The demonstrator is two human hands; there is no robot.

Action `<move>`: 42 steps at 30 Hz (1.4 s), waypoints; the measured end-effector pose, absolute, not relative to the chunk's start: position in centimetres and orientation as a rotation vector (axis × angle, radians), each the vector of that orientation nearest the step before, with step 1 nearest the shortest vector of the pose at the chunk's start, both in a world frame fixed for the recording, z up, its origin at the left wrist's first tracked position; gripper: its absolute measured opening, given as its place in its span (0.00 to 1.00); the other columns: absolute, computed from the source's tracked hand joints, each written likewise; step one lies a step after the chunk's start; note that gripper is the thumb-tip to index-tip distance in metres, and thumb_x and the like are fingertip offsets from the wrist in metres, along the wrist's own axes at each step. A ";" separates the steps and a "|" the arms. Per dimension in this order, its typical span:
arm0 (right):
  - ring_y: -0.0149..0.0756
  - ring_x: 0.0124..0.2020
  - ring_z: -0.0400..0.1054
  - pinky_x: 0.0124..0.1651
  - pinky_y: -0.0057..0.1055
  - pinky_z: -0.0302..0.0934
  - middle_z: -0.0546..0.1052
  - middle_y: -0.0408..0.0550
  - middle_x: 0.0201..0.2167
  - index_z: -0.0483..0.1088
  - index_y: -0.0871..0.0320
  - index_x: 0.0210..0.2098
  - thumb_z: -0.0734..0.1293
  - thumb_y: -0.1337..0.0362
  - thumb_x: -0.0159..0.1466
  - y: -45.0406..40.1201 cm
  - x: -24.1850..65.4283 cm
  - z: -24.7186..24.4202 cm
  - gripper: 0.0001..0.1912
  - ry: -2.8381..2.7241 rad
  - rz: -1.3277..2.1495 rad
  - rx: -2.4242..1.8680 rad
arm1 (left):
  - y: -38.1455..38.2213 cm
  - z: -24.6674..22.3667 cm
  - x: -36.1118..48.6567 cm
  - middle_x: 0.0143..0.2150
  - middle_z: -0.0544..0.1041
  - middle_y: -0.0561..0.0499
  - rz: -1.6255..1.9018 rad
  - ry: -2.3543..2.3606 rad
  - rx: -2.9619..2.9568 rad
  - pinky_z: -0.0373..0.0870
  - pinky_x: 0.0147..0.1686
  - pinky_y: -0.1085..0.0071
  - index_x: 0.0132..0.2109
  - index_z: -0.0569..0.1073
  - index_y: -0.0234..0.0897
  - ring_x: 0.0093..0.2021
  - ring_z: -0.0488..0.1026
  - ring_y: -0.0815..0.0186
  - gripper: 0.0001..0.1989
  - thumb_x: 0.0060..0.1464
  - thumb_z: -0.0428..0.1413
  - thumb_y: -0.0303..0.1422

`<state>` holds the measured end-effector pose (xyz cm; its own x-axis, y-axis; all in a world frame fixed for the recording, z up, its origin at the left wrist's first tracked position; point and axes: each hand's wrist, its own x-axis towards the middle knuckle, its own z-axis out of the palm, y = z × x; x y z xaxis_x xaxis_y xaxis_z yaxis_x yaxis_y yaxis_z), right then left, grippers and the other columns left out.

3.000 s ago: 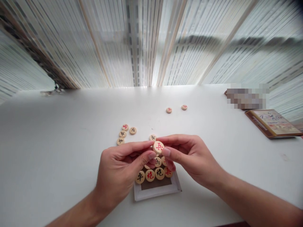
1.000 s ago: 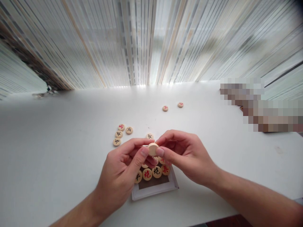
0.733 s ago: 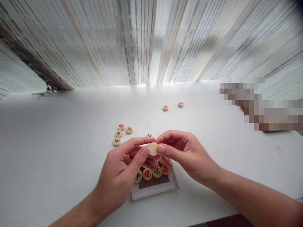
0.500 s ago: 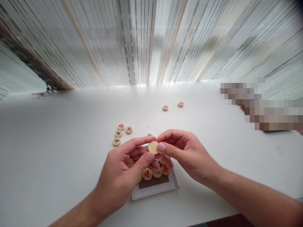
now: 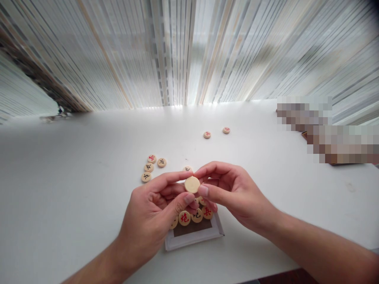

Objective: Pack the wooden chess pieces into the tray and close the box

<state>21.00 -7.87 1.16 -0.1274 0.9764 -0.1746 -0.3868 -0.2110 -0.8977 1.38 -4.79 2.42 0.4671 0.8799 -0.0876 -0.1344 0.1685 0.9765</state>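
A round wooden Chinese chess piece (image 5: 192, 185), its plain side facing me, is pinched between the fingertips of both hands. My left hand (image 5: 158, 209) is closed on its left side, thumb below and index finger above. From the right, my right hand (image 5: 229, 189) grips the same piece with thumb and index finger. Beneath them lies a shallow box with a white rim (image 5: 195, 240), partly hidden by the hands. Several pieces rest in it, among them a red-marked piece (image 5: 184, 218) and a black-marked piece (image 5: 196, 215).
Left of the hands, a red-marked piece (image 5: 152, 158) lies with several black-marked ones. Another piece (image 5: 187, 169) sits just behind my fingers. Two red-marked pieces (image 5: 207, 135) are farther back on the white table (image 5: 74, 189). Blurred-out items stand at the right; a striped curtain (image 5: 177, 51) hangs behind.
My right thumb has slid slightly right, uncovering more of the piece's face. My left thumb has shifted a little. The other pieces and the box stay where they were.
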 end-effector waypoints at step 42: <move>0.27 0.23 0.66 0.26 0.23 0.62 0.79 0.44 0.24 0.78 0.59 0.34 0.87 0.65 0.53 -8.2 20.8 1.5 0.17 -0.865 1.598 -1.026 | -5.2 1.0 1.0 0.45 0.91 0.57 1.013 0.793 1.667 0.84 0.42 0.86 0.51 0.86 0.44 0.38 0.89 0.72 0.16 0.61 0.68 0.21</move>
<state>20.76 -8.16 1.46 -0.1323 0.9705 -0.2015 -0.3619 -0.2365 -0.9017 1.01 -5.17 0.99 0.4363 0.8640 0.2511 0.0363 -0.2958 0.9546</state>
